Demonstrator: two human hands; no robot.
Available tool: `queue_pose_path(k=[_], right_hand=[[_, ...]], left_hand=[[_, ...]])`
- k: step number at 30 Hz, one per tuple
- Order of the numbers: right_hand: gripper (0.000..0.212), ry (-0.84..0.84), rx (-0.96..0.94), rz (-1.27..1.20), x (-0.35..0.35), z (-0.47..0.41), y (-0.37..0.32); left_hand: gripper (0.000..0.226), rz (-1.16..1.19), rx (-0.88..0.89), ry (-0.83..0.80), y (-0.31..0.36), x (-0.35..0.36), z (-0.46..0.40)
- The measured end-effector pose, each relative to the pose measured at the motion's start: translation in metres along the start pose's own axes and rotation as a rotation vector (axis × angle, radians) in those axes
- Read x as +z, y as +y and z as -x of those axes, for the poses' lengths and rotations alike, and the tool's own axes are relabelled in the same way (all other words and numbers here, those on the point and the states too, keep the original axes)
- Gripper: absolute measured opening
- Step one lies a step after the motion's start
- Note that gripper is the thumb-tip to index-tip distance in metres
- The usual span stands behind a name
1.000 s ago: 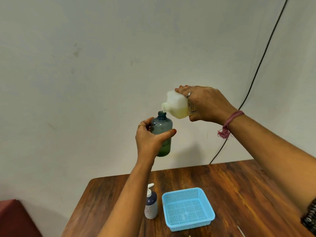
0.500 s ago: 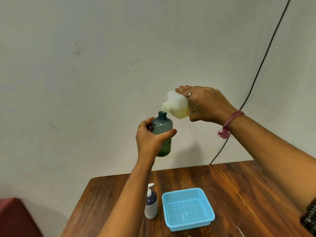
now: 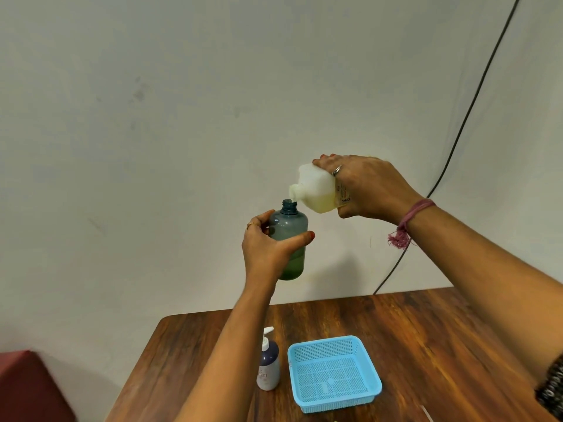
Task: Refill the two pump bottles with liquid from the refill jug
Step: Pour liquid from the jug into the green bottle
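The right hand (image 3: 370,188) grips the tilted white plastic refill jug (image 3: 318,190), its spout at one o'clock of the open neck of the upright blue-grey translucent bottle (image 3: 288,239) that the left hand (image 3: 268,248) clasps.

both forearms are bare, with no sleeve reaching the wrists. the left hand (image 3: 268,248) wears a thin gold-coloured ring on one finger and red polish on the thumbnail; the right hand (image 3: 370,188) wears a silver-coloured ring and red polish on the fingernails. a pink-red thread bracelet (image 3: 409,219) with a frayed tassel circles the right wrist, and a dark patterned band (image 3: 553,388) shows at the near right edge
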State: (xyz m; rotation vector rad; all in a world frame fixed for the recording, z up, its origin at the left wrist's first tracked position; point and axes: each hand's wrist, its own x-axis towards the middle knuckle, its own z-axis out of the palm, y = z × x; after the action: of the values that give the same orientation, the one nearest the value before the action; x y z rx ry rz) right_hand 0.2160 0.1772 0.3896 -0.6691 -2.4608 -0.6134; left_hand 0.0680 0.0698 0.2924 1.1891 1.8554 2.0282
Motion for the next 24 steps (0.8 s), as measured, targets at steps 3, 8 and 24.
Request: queue_pose_path(k=[3, 8, 24], right_hand=[[0.095, 0.002, 0.002, -0.002, 0.0005, -0.0008, 0.0008], [0.095, 0.003, -0.004, 0.012, 0.0003, -0.0018, 0.0014], [0.094, 0.0, 0.007, 0.018, 0.0003, -0.0045, 0.0023]], left_hand=[[0.085, 0.002, -0.004, 0.0, -0.0003, -0.0004, -0.0007], [0.085, 0.01, 0.001, -0.008, -0.0007, -0.0006, -0.001], [0.086, 0.008, -0.012, -0.008, -0.0025, 0.0025, -0.0067]])
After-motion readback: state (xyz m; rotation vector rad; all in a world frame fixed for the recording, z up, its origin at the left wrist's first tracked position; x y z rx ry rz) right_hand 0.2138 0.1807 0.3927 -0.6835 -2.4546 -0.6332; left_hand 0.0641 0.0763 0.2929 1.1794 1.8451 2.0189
